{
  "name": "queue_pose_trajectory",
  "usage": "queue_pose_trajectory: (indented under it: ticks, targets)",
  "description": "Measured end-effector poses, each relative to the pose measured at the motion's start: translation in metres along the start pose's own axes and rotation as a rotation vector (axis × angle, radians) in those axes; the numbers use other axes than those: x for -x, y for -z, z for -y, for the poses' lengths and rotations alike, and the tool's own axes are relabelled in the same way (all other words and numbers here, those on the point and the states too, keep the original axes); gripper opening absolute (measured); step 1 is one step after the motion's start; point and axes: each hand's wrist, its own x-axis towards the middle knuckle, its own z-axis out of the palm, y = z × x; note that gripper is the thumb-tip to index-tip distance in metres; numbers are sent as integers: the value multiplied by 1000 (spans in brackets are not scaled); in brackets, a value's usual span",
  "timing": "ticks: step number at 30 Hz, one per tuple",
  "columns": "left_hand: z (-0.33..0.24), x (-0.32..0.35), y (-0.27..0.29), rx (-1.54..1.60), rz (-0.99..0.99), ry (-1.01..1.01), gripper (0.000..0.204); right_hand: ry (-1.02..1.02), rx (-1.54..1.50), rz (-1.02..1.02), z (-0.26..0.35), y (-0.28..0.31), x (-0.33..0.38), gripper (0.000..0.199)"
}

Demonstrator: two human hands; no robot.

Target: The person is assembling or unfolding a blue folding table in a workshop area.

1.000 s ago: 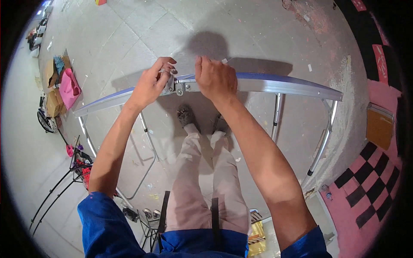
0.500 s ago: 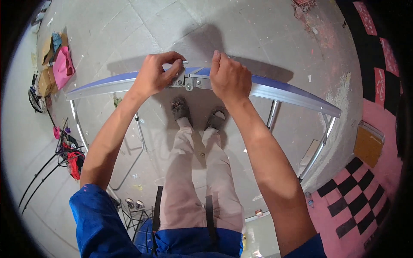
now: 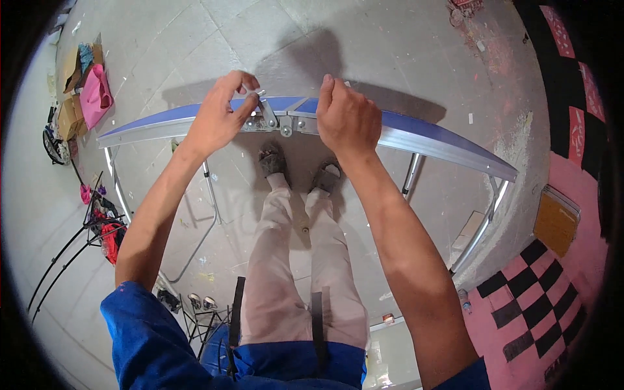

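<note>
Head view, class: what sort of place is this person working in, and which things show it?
Probably a workshop or assembly area: a bare, stained concrete floor, a blue folding panel with aluminium edge and metal legs being handled, and spare black metal frames lying on the floor.

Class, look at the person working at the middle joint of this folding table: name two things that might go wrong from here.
1. The left hand has its fingertips right at the metal hinge bracket where the two blue panels meet; if the halves shift, fingers might get pinched.
2. The right hand grips the edge directly above the person's feet; a slip might drop the panel towards them.
</note>
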Motion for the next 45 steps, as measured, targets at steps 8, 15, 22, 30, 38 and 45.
queue_pose_trajectory:
  ticks: [8, 15, 22, 30, 38, 45]
  targets:
    - [-5, 8, -2, -148, -41, 13, 23, 53, 118, -48, 2, -4, -1, 37]
    - [0, 9, -3, -78, -34, -50, 29, 26, 144, -13, 1, -4, -1, 37]
    - [-1, 11, 2, -117, -7, -129, 32, -17, 31, -38, 1, -2, 0, 39]
    - [12, 16, 39, -515, 304, -634, 44, 43, 37, -37, 0, 0, 0, 36]
    - [30, 18, 19, -427, 182, -554, 48, 21, 24, -27, -1, -2, -1, 38]
    - [33, 20, 14, -305, 59, -441, 47, 27, 59, -30, 6, -1, -2, 34]
